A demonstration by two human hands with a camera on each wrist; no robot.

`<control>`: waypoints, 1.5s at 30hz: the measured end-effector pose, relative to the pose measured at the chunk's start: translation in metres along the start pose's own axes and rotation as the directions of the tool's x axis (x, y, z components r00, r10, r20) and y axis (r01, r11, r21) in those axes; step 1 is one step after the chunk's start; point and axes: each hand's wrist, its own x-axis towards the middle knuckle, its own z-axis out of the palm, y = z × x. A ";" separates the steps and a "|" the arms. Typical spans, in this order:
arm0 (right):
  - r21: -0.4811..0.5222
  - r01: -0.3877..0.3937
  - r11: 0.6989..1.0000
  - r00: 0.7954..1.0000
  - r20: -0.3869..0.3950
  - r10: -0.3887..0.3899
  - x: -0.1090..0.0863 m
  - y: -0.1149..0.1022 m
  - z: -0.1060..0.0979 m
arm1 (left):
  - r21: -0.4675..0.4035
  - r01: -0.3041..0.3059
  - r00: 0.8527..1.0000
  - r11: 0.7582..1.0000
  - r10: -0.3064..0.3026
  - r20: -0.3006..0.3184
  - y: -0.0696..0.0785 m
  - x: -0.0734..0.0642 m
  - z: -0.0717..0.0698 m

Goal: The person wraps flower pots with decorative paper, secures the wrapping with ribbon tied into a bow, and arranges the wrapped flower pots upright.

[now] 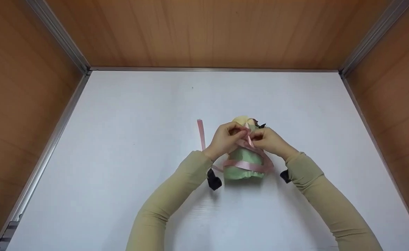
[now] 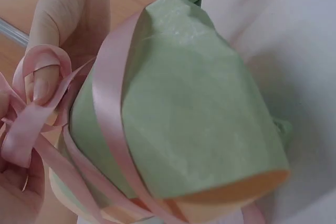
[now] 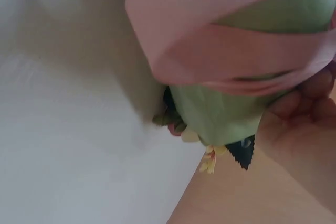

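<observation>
A bouquet wrapped in pale green paper [image 1: 244, 156] lies on the white table, flower end away from me. Pink ribbon [image 1: 242, 164] passes round the wrap, and more of it makes loops above the bouquet. My left hand [image 1: 226, 139] pinches the ribbon between thumb and fingers. Close beside it, the right hand [image 1: 272, 141] pinches another part of the ribbon. In the left wrist view, a loop of ribbon [image 2: 50, 56] curves over a thumb. Yellow flowers [image 3: 210, 160] and a dark leaf [image 3: 243, 153] stick out of the wrap in the right wrist view. The fingers partly hide the crossing.
A loose ribbon tail [image 1: 201, 134] extends to the left of the left hand. Black wrist-mounted pieces [image 1: 214, 180] show beside the cuffs. Wooden panels [image 1: 204, 35] with metal edging enclose the white table [image 1: 138, 139] at the back and sides.
</observation>
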 end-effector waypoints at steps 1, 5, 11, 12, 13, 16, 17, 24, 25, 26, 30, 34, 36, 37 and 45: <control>0.011 -0.002 1.000 1.000 -0.005 0.002 -0.001 0.001 -0.002 | 0.007 0.000 1.000 1.000 0.000 -0.008 0.000 0.000 -0.002; 0.022 -0.017 1.000 0.999 -0.049 0.018 -0.006 0.005 -0.011 | 0.012 -0.006 1.000 1.000 0.006 -0.027 -0.002 -0.003 -0.010; 0.032 -0.009 0.999 0.996 -0.084 0.011 -0.013 0.011 -0.018 | 0.057 -0.001 0.998 0.998 0.005 -0.060 -0.005 -0.011 -0.021; 0.027 -0.004 1.000 0.996 -0.089 0.006 -0.014 0.012 -0.020 | 0.074 0.007 0.998 0.997 -0.002 -0.070 -0.006 -0.012 -0.022; 0.023 -0.002 1.000 0.995 -0.096 0.005 -0.015 0.013 -0.021 | 0.096 0.013 0.997 0.995 -0.005 -0.079 -0.006 -0.012 -0.024; 0.013 0.010 1.000 0.993 -0.121 -0.009 -0.017 0.016 -0.026 | 0.136 0.022 0.996 0.991 -0.010 -0.090 -0.009 -0.013 -0.028; 0.010 0.014 1.000 0.992 -0.129 -0.012 -0.018 0.017 -0.027 | 0.141 0.020 0.996 0.990 -0.008 -0.087 -0.010 -0.014 -0.029; -0.011 -0.011 1.000 0.986 -0.167 0.009 -0.022 0.022 -0.036 | 0.187 0.044 0.997 0.981 -0.031 -0.075 -0.012 -0.020 -0.036; -0.020 -0.014 1.000 0.985 -0.170 0.010 -0.023 0.022 -0.037 | 0.196 0.051 0.996 0.979 -0.036 -0.078 -0.012 -0.021 -0.037; -0.029 -0.017 0.999 0.985 -0.175 0.012 -0.024 0.023 -0.039 | 0.203 0.058 0.996 0.977 -0.042 -0.081 -0.013 -0.022 -0.038; -0.062 -0.038 0.997 0.980 -0.198 0.025 -0.030 0.025 -0.046 | 0.216 0.073 0.994 0.974 -0.053 -0.097 -0.014 -0.026 -0.042; -0.096 -0.059 0.994 0.973 -0.226 0.036 -0.037 0.028 -0.055 | 0.220 0.089 0.991 0.971 -0.064 -0.120 -0.014 -0.028 -0.046; -0.111 -0.074 0.991 0.970 -0.239 0.046 -0.040 0.031 -0.060 | 0.221 0.098 0.989 0.970 -0.070 -0.131 -0.013 -0.028 -0.048; -0.116 -0.082 0.990 0.968 -0.245 0.051 -0.042 0.033 -0.062 | 0.222 0.098 0.989 0.970 -0.069 -0.134 -0.013 -0.029 -0.049; -0.145 -0.156 0.977 0.960 -0.254 0.115 -0.057 0.046 -0.081 | 0.206 0.105 0.988 0.973 -0.080 -0.129 -0.009 -0.030 -0.059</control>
